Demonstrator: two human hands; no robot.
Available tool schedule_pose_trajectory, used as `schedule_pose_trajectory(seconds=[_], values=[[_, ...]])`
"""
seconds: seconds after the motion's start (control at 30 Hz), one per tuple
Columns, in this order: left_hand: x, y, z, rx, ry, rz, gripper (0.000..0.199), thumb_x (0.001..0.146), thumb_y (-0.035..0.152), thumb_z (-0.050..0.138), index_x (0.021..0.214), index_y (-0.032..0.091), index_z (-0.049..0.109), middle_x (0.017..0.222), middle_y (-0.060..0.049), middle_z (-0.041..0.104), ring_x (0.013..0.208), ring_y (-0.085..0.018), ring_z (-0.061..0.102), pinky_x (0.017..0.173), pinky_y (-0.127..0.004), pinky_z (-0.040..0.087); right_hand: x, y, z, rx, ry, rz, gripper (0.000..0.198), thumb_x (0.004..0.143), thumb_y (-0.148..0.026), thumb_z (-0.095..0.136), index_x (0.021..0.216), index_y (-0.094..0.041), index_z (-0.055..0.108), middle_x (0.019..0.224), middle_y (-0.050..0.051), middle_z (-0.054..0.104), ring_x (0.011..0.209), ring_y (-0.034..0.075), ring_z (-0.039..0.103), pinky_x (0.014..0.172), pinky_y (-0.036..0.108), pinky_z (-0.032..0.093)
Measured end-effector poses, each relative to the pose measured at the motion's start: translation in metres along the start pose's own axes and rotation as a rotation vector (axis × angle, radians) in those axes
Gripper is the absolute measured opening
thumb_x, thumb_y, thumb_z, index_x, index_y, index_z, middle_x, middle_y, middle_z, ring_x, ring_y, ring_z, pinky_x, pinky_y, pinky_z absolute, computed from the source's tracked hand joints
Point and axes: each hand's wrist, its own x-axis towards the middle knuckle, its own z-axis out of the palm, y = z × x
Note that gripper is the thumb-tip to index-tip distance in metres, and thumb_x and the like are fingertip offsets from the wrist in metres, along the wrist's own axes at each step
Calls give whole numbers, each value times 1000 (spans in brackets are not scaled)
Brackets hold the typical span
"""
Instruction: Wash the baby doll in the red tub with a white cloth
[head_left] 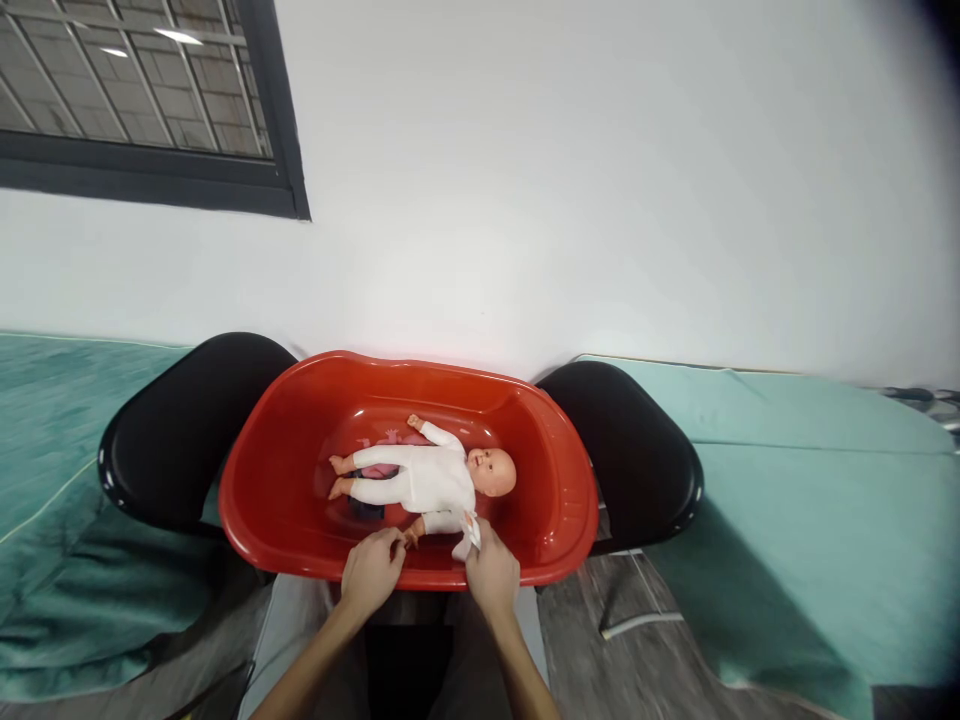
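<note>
A baby doll in a white suit lies on its back in a red baby bathtub, its bald head to the right and its bare feet to the left. My left hand is at the tub's near rim, its fingers pinched on the doll's near hand. In the grip of my right hand is a small white cloth, held against the doll's near arm close to the shoulder. The cloth's exact kind cannot be made out. Pinkish shapes on the tub floor are partly hidden beneath the doll.
Black chair seats flank the tub, one on the left and one on the right. Green fabric covers surfaces on both sides. Behind the tub rises a white wall with a dark-framed barred window at upper left.
</note>
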Motion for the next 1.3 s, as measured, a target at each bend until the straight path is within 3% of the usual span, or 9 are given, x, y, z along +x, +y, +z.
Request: schedule_pose_trajectory(seconds=[1.3], values=[[-1, -2, 3, 18, -4, -8, 18, 101, 19, 58, 98, 27, 74, 104, 3, 81, 94, -18, 73, 77, -29, 39, -1, 0, 0, 18, 1, -6, 50, 98, -10, 46, 141, -27, 66, 125, 5, 80, 110, 21, 76, 82, 29, 45]])
